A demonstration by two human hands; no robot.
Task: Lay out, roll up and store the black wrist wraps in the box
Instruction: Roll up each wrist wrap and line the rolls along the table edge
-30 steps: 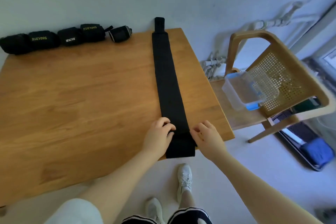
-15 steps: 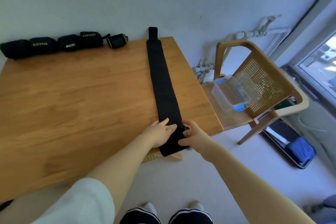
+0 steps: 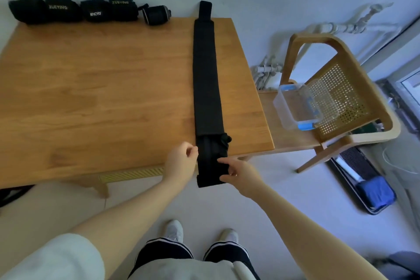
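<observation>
Flat along the wooden table (image 3: 91,98), one long black wrist wrap (image 3: 205,70) — far end hanging past the back edge, near end drooping over the front. Right hand (image 3: 236,171) pinching that near end; left hand (image 3: 180,161) at its left edge, fingers curled, grip unclear. Rolled wraps (image 3: 75,10) lined up at the far left corner. Clear plastic box (image 3: 300,104) on a chair (image 3: 354,88) beside the table — open.
</observation>
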